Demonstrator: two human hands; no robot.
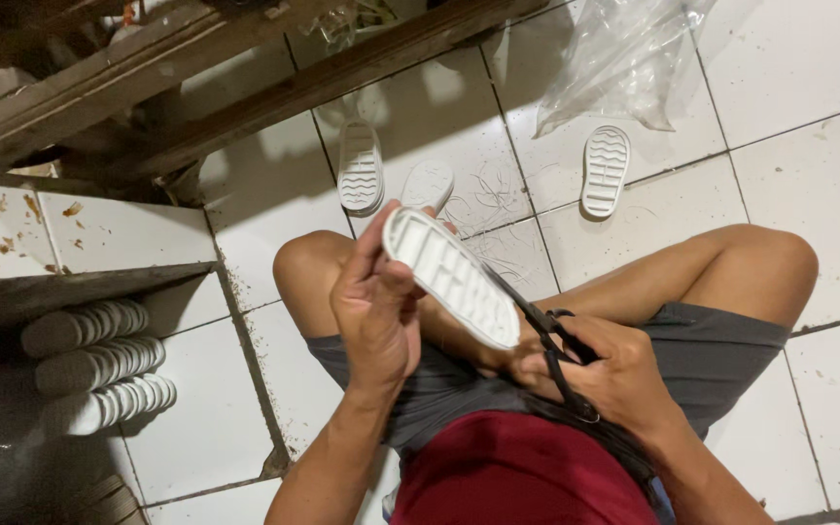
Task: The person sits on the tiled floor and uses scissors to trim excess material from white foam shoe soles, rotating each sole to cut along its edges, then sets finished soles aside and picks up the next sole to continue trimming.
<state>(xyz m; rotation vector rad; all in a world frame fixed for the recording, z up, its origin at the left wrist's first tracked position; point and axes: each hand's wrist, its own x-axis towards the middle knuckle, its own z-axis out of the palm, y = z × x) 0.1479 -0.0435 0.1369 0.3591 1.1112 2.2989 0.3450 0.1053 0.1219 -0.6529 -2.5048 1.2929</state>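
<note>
Over my lap, near the middle of the view, my left hand [373,309] has its fingers clamped on a white shoe sole [451,277], holding it tilted with the tread facing up. Just right of it, my right hand [607,374] is closed around the handles of black scissors [548,335], whose blades touch the sole's edge. Farther off, three more soles [361,167] lie on the white tiled floor [809,175], beside a clear plastic bag [624,58]. At left, stacked soles [99,367] sit under a shelf.
</note>
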